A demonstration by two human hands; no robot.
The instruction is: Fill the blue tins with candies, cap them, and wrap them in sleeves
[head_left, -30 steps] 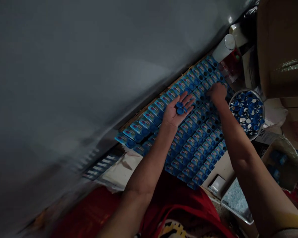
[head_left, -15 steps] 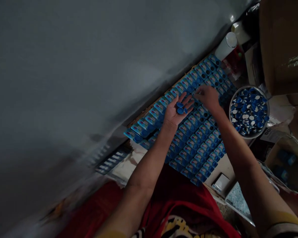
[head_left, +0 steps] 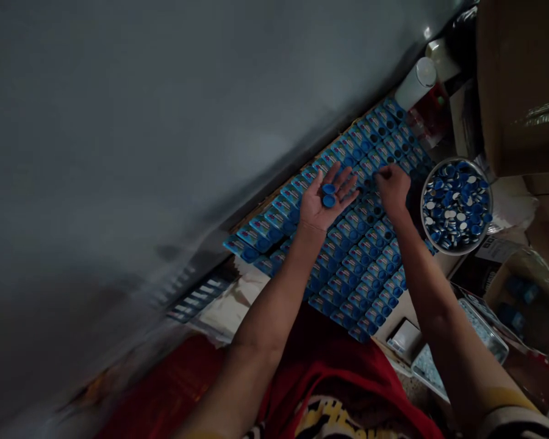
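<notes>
My left hand (head_left: pixel 322 204) is palm up with its fingers spread, and two round blue caps (head_left: pixel 329 194) lie in the palm. To its right, my right hand (head_left: pixel 392 186) has its fingertips pinched together low over the rows of small blue cards (head_left: pixel 348 286). A blue cap seems to be between those fingertips, mostly hidden and dim. Each card carries a printed label and a round spot at one end; some spots are bright blue, others dark. Both forearms cover part of the rows.
Right of my right hand stands a round metal bowl (head_left: pixel 457 250) full of blue caps, some showing white faces. Beyond are a white cylinder (head_left: pixel 414 85) and a large cardboard box (head_left: pixel 521 73). Plastic trays (head_left: pixel 430 369) sit near my right forearm. A grey wall (head_left: pixel 141 122) borders the left.
Three caps lay on my left palm before; now two do. My right hand has moved from beside the left fingertips to the right, over the cards.
</notes>
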